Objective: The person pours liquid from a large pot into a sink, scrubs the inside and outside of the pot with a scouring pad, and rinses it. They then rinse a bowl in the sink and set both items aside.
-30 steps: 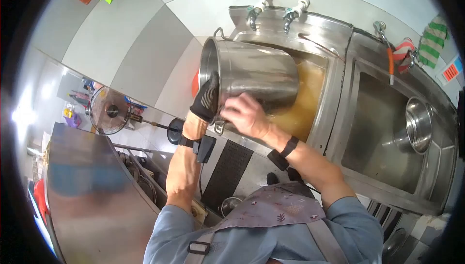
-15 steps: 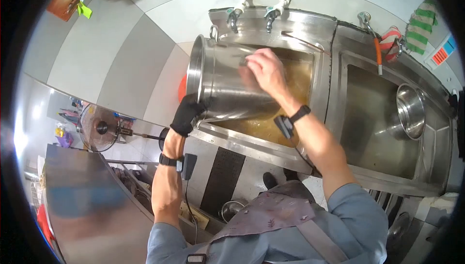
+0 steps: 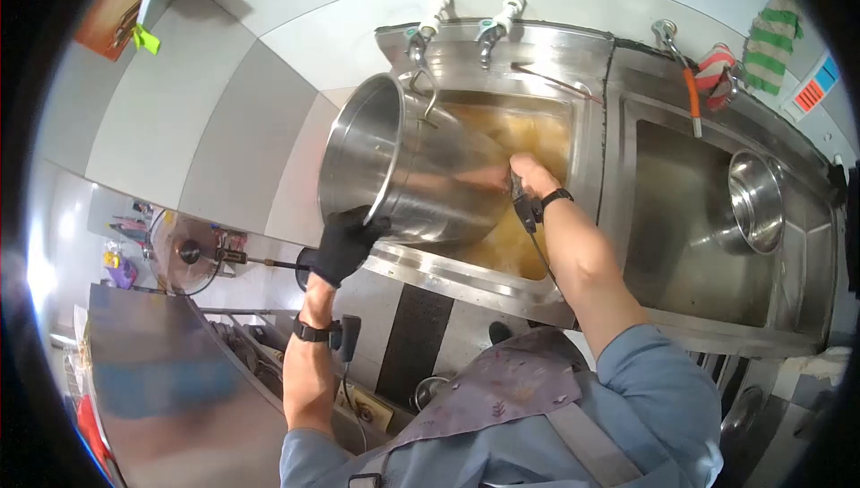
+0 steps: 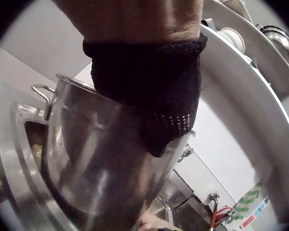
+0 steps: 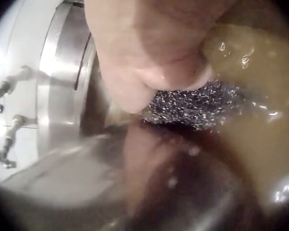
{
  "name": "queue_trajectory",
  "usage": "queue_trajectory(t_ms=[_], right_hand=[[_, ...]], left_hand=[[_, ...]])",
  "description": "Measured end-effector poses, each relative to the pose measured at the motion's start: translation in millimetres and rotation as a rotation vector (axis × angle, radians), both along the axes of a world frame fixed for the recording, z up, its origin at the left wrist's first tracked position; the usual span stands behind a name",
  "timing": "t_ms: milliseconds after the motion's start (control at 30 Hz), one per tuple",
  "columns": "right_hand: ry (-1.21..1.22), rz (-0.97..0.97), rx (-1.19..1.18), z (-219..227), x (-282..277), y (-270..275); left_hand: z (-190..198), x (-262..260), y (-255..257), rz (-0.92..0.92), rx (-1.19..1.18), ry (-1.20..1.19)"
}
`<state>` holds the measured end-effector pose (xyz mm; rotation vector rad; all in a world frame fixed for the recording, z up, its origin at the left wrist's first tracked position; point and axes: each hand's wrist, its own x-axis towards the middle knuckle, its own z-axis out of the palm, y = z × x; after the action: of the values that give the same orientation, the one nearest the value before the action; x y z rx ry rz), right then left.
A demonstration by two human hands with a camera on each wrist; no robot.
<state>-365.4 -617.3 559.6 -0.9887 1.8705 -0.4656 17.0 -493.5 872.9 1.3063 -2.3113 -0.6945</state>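
A large steel pot (image 3: 448, 170) lies tilted on its side over the left sink basin, its mouth facing left, its lower end in cloudy yellowish water (image 3: 528, 255). My left hand (image 3: 348, 246), in a black glove, grips the pot's rim at the near side; the left wrist view shows the glove (image 4: 149, 91) over the pot's edge (image 4: 86, 144). My bare right hand (image 3: 530, 174) is at the pot's base end. In the right wrist view its curled fingers (image 5: 154, 62) hold a metal scouring pad (image 5: 192, 106) against the pot (image 5: 77, 173).
Two taps (image 3: 488, 31) stand behind the left basin. The right basin (image 3: 699, 219) holds murky water and a steel bowl (image 3: 755, 201). An orange-handled hose (image 3: 692, 103) and striped cloths (image 3: 772, 44) hang at the wall. A fan (image 3: 184, 253) stands at the left.
The pot has turned, its mouth swinging nearer and more into view. My right hand has moved from the pot's rim along its side to the base end. My left hand has shifted lower on the rim.
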Motion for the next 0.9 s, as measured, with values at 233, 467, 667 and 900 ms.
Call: queue_trajectory(t_ms=[233,467,667,900], right_hand=[[0.124,-0.327,-0.739,179,86,67],[-0.002,-0.226,-1.336,284,162,115],[0.053,-0.118,-1.334,264,132,86],[0.002,-0.051,-1.455,267,147,117]], left_hand=[[-23,-12,5,-0.068,-0.128,0.201],[-26,-41,2,-0.104,-0.290,-0.022],[-43,-28,6,-0.004,-0.208,0.095],[-40,-28,19,-0.048,-0.183,0.103]])
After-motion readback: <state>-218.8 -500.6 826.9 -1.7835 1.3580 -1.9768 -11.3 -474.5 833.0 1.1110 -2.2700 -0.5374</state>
